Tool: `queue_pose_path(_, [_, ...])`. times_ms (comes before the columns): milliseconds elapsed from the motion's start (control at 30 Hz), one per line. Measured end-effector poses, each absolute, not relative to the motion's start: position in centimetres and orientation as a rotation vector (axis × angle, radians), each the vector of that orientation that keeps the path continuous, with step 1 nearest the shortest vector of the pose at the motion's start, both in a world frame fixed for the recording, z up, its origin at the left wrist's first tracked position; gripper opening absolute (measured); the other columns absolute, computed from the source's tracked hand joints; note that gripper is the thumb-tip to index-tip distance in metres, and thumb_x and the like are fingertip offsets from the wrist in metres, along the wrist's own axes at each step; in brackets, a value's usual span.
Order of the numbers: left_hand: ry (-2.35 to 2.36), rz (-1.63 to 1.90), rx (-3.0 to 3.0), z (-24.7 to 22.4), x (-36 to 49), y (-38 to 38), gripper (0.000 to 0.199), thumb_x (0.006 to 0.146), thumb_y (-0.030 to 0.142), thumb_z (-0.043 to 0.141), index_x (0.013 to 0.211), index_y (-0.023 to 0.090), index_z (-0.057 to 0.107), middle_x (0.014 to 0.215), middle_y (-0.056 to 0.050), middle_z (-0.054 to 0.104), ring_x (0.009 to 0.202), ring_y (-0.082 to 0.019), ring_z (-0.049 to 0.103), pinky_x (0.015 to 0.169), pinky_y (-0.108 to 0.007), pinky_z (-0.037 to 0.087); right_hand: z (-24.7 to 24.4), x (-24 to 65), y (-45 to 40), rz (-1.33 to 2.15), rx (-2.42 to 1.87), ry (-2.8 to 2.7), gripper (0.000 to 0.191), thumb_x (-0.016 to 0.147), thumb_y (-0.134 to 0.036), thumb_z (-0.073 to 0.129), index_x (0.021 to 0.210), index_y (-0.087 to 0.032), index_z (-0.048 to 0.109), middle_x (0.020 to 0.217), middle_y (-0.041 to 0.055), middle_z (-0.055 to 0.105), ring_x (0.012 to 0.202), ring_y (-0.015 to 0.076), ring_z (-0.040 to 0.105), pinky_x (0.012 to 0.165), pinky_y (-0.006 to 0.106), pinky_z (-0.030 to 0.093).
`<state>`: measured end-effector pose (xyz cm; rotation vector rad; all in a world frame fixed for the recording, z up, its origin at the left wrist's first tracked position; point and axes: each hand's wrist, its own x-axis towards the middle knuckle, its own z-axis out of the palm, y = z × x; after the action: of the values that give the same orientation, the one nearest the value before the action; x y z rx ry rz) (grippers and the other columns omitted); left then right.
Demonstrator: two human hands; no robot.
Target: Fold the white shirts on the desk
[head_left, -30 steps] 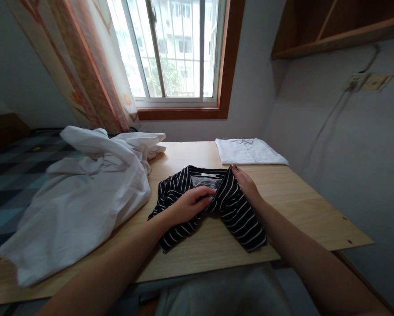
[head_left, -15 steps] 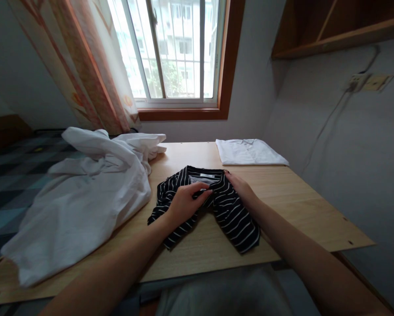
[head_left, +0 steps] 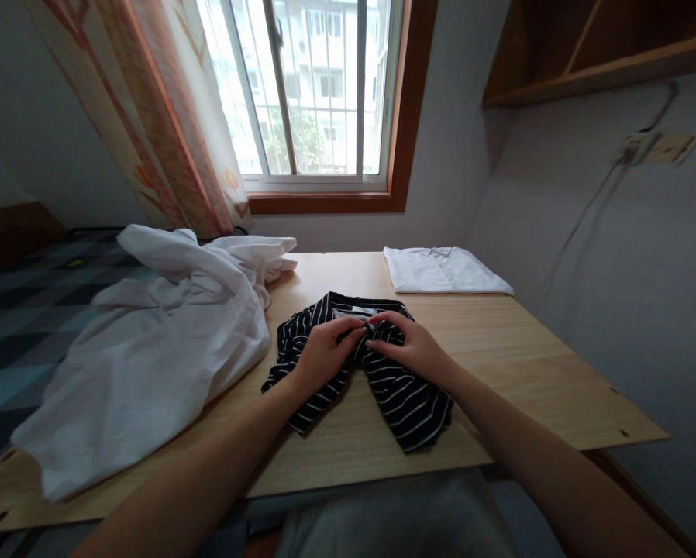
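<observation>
A black garment with white stripes [head_left: 409,395] lies bunched on the light wooden table [head_left: 534,372], its collar toward the window and a pale label inside the neck. My left hand [head_left: 325,353] pinches the cloth at the front of the neckline. Right beside it, my right hand [head_left: 415,349] also pinches the neckline, thumb and fingers closed on the fabric. The fingertips of both hands nearly meet. Exactly which edge each one grips is too small to tell.
A crumpled white garment [head_left: 150,372] covers the table's left side and reaches a checked bedspread [head_left: 11,325]. A folded white shirt [head_left: 446,270] lies at the back right. Beyond are a window [head_left: 318,93], a curtain [head_left: 162,116] and a wall shelf [head_left: 615,70].
My right hand has moved left from the collar's right corner to the front of the neckline, closing on the cloth. The garment's right part has shifted slightly left. My left hand stays at the neckline.
</observation>
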<state>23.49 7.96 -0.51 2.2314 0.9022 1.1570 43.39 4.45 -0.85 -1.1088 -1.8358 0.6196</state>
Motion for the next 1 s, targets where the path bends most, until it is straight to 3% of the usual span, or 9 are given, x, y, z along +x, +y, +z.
queue_pose_path(133, [0.844, 0.931, 2.2, -0.8, 23.3, 8.6, 0.025, 0.09, 0.037, 0.054, 0.08, 0.017, 0.067, 0.073, 0.0, 0.067, 0.067, -0.013, 0.057, 0.064, -0.026, 0.046, -1.2, 43.2, 4.5, 0.435, -0.975, -1.935, 0.027, 0.088, -0.026, 0.065, 0.115, -0.027, 0.065, 0.108, 0.0036, 0.068, 0.101, 0.0194, 0.063, 0.091, 0.037, 0.049])
queue_pose_path(467, [0.758, 0.756, 2.065, -0.9, 22.9, 9.2, 0.027, 0.084, 0.043, 0.06, 0.081, 0.018, 0.07, 0.077, -0.002, 0.068, 0.074, -0.015, 0.058, 0.071, -0.029, 0.046, -1.4, 43.3, 4.6, 0.408, -0.946, -1.97, 0.008, 0.083, -0.018, 0.069, 0.09, -0.022, 0.066, 0.09, 0.0019, 0.068, 0.087, 0.0178, 0.063, 0.083, 0.034, 0.05])
queue_pose_path(633, [0.819, 0.932, 1.941, -0.6, 23.2, 9.2, 0.026, 0.083, 0.045, 0.062, 0.079, 0.02, 0.069, 0.078, -0.002, 0.068, 0.076, -0.016, 0.059, 0.075, -0.03, 0.048, -0.8, 42.9, 4.0, 0.277, -0.905, -1.906, 0.006, 0.086, -0.019, 0.066, 0.089, -0.023, 0.063, 0.094, 0.0041, 0.067, 0.093, 0.0201, 0.062, 0.086, 0.039, 0.051])
queue_pose_path(733, [0.984, 1.135, 1.842, -0.4, 22.5, 10.2, 0.028, 0.084, 0.047, 0.058, 0.077, 0.02, 0.065, 0.074, -0.001, 0.065, 0.073, -0.017, 0.059, 0.072, -0.03, 0.048, 0.0, 42.9, 3.5, 0.39, -0.859, -1.812, 0.004, 0.091, -0.023, 0.061, 0.092, -0.025, 0.057, 0.101, 0.0039, 0.07, 0.098, 0.0201, 0.064, 0.089, 0.04, 0.05])
queue_pose_path(867, [1.206, 1.413, 1.782, 0.2, 20.8, 11.9, 0.033, 0.086, 0.05, 0.053, 0.078, 0.019, 0.061, 0.073, 0.0, 0.062, 0.074, -0.017, 0.058, 0.072, -0.03, 0.047, 0.6, 43.3, 3.6, 0.687, -0.81, -1.618, 0.01, 0.097, -0.032, 0.053, 0.093, -0.026, 0.046, 0.085, 0.0003, 0.07, 0.087, 0.0177, 0.067, 0.086, 0.038, 0.05])
queue_pose_path(1000, [1.221, 1.531, 1.767, 1.7, 19.9, 11.6, 0.033, 0.085, 0.052, 0.057, 0.08, 0.02, 0.06, 0.072, 0.001, 0.061, 0.075, -0.017, 0.057, 0.067, -0.026, 0.047, 1.1, 43.6, 4.0, 0.771, -0.771, -1.484, 0.021, 0.095, -0.043, 0.055, 0.09, -0.026, 0.042, 0.072, -0.0036, 0.062, 0.076, 0.016, 0.064, 0.081, 0.035, 0.051])
